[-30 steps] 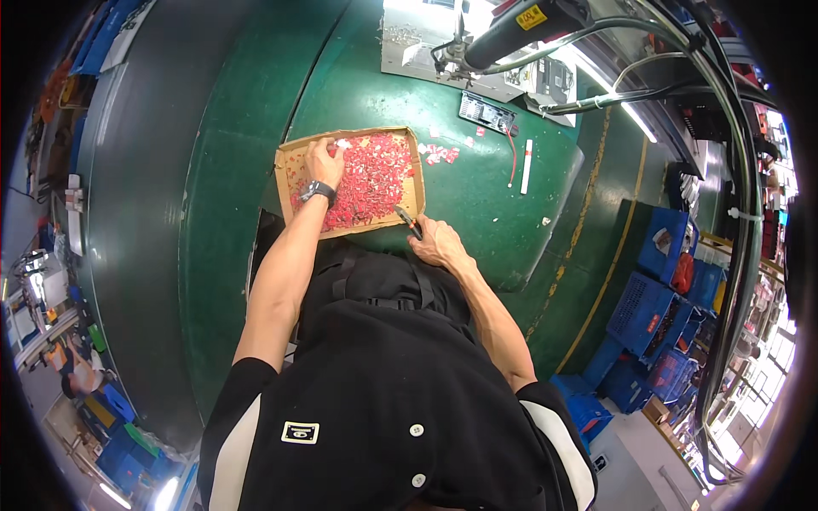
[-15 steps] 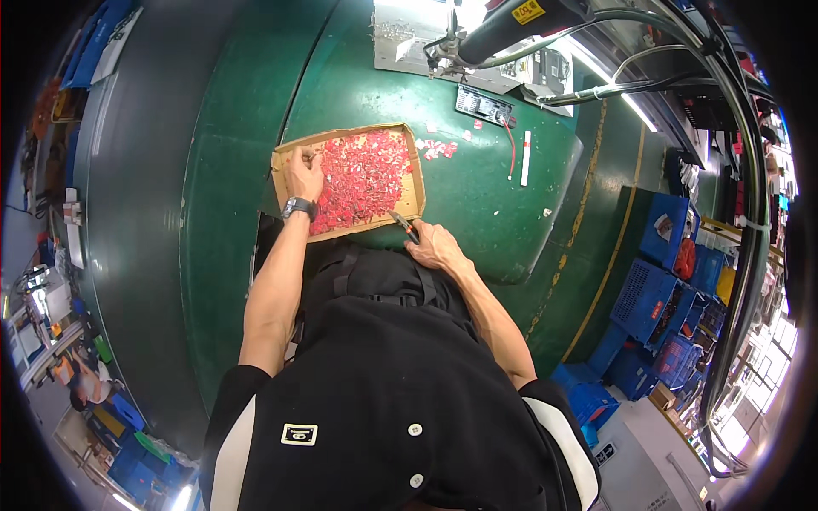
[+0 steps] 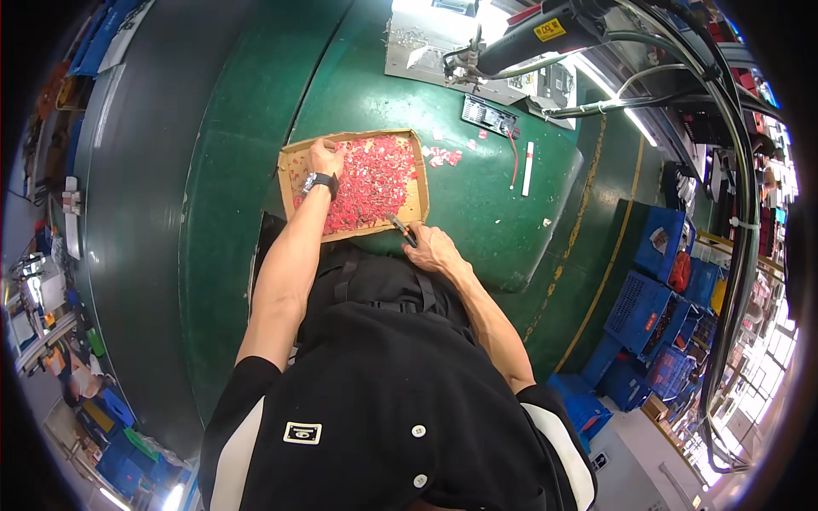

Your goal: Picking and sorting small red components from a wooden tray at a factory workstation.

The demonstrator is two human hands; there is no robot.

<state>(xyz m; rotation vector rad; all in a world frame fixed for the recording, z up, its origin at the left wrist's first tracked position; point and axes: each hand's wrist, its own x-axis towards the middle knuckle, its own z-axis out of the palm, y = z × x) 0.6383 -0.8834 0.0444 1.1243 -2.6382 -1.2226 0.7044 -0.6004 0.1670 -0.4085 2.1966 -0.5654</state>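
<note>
A shallow cardboard box [image 3: 414, 204] lies on the green table close to my body, holding a heap of small red and whitish pieces [image 3: 375, 180]. My left hand [image 3: 325, 159] is inside it, over the left part of the heap near the far wall. Its fingers are curled down and drawn together; whatever they grip is too small or hidden to make out. At the near right corner of the box, my right hand [image 3: 434, 249] is closed around a pair of pliers [image 3: 405, 231] with dark, orange-marked handles. Their jaws point up and left over the box's near edge.
Loose red-white scraps [image 3: 441, 157] lie right of the box. Farther off are a black slotted device [image 3: 490, 115] with a red wire and a white strip [image 3: 528, 169]. A machine arm [image 3: 537, 38] with cables overhangs the far right. Blue crates [image 3: 639, 305] stand on the right.
My left hand has shifted right and slightly farther away over the heap. The right hand keeps the pliers at the same corner. The whole view has shifted slightly.
</note>
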